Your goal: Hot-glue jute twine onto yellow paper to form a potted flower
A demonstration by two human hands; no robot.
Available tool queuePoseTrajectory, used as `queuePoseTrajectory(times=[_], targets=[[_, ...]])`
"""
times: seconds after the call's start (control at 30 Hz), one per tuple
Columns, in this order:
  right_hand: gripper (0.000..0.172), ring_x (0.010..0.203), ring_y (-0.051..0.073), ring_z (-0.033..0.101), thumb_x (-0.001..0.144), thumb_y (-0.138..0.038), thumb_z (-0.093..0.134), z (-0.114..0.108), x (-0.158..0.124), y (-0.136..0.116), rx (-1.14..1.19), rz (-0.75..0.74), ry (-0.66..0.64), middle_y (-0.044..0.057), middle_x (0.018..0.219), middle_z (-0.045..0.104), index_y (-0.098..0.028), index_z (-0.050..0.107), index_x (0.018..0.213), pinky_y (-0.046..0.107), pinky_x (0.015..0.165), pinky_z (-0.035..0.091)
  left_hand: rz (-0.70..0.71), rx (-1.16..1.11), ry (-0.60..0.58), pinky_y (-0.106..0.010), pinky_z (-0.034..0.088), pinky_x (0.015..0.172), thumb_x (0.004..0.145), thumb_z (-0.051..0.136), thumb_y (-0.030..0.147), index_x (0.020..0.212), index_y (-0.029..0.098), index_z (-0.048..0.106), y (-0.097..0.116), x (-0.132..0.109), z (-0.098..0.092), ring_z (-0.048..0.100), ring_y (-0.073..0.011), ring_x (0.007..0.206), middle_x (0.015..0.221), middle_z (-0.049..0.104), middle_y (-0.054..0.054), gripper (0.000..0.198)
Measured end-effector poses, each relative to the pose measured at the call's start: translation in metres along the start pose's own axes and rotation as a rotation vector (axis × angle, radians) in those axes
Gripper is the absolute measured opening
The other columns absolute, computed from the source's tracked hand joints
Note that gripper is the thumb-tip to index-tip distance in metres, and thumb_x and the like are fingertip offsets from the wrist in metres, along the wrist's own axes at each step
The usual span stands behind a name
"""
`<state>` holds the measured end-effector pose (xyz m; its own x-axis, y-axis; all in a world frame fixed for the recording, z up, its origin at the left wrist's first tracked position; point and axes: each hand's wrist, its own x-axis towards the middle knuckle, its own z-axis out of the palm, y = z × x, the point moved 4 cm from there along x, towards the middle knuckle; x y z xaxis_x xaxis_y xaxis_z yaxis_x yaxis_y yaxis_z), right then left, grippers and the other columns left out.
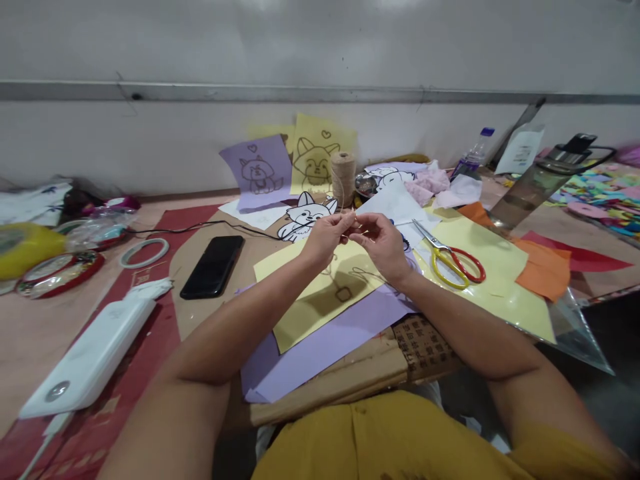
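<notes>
My left hand (327,235) and my right hand (383,245) meet in front of me, fingertips pinched close together. What they hold between them is too small to make out. Under them lies a yellow sheet (300,310) with brown line marks, and thin dark strands or lines show near my right wrist. A purple sheet (320,370) sticks out beneath it. Just beyond my fingers stand a spool of brown twine (343,175) and a white cut-out of a cartoon animal (307,215). Scissors (447,259) with yellow and red handles lie right of my right hand.
A black phone (213,267), a white power bank (90,357) and a tape roll (144,253) lie to the left. Purple (263,172) and yellow (320,153) animal drawings lean on the wall. A water bottle (540,183) and orange pieces (544,268) are at right.
</notes>
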<state>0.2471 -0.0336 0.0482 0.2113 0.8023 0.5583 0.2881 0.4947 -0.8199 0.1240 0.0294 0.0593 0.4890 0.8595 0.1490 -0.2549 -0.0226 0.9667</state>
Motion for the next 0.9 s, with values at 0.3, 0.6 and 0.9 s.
queuePoseTrajectory(times=[0.3,0.6,0.9], targets=[[0.009,0.098,0.022,0.062,0.089,-0.030,0.069,-0.023,0.011,-0.007,-0.303,-0.230,0.124,0.004,0.092,0.068,-0.025,0.070,0.082,0.040,0.093,0.050,-0.260,-0.141,-0.086,-0.026,0.047,0.073,0.094,0.066,0.045,0.087,0.013,0.073,-0.001,-0.019,0.024,0.072,-0.0173,0.084,0.089,0.076,-0.011,0.034],[0.039,0.061,0.014,0.047,0.096,-0.051,0.054,-0.050,0.015,-0.030,0.122,-0.003,0.198,-0.004,0.066,0.040,-0.026,0.041,0.070,0.029,0.064,0.045,-0.148,0.140,-0.023,-0.027,0.047,0.071,0.093,0.056,0.064,0.100,0.013,0.073,0.031,-0.001,-0.009,0.070,-0.0190,0.088,0.106,0.076,-0.015,0.054],[0.048,0.049,0.015,0.039,0.100,-0.041,0.052,-0.131,-0.080,-0.083,0.008,0.144,-0.221,0.000,0.051,0.040,-0.024,0.045,0.055,0.034,0.051,0.031,0.065,0.949,0.041,-0.029,0.033,0.062,0.092,0.055,0.058,0.075,0.018,0.066,0.035,0.027,-0.066,0.056,-0.0178,0.070,0.076,0.067,-0.005,0.045]])
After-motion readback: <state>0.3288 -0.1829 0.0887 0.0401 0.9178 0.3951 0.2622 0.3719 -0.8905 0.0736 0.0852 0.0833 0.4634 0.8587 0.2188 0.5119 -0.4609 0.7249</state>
